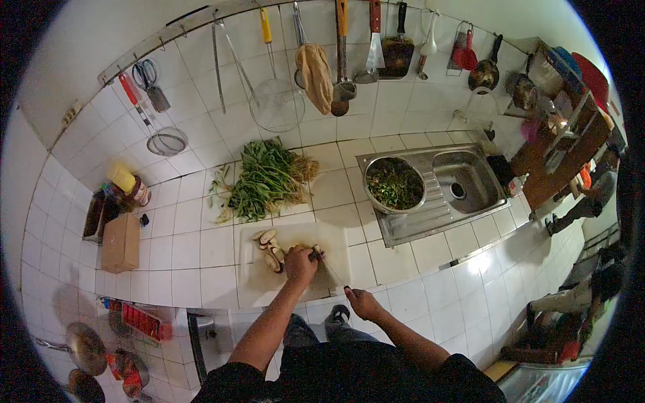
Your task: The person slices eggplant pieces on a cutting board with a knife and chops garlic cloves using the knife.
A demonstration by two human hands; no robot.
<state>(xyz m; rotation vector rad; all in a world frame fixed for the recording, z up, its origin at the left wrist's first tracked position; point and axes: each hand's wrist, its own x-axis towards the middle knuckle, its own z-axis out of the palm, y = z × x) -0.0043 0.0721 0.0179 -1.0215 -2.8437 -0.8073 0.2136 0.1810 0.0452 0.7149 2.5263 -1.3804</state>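
Observation:
On the white cutting board (248,227) my left hand (300,264) has its fingers closed around a dark piece of vegetable (314,255). Knife in grip, my right hand (364,304) is beyond the board's lower right edge, its fingers wrapped round the handle. The knife's blade (330,274) points up and left, its tip close to the fingers of my left hand. Pale slices with dark skin (270,250) lie on the board to the left of my left hand. Behind the board a pile of leafy greens (259,178) with roots rests on the tiles.
A metal bowl of chopped greens (394,185) stands on the drainboard left of the sink (463,181). At the left are a cardboard box (121,243) and jars. Utensils hang from a wall rail (195,23). Other people's legs show at the right.

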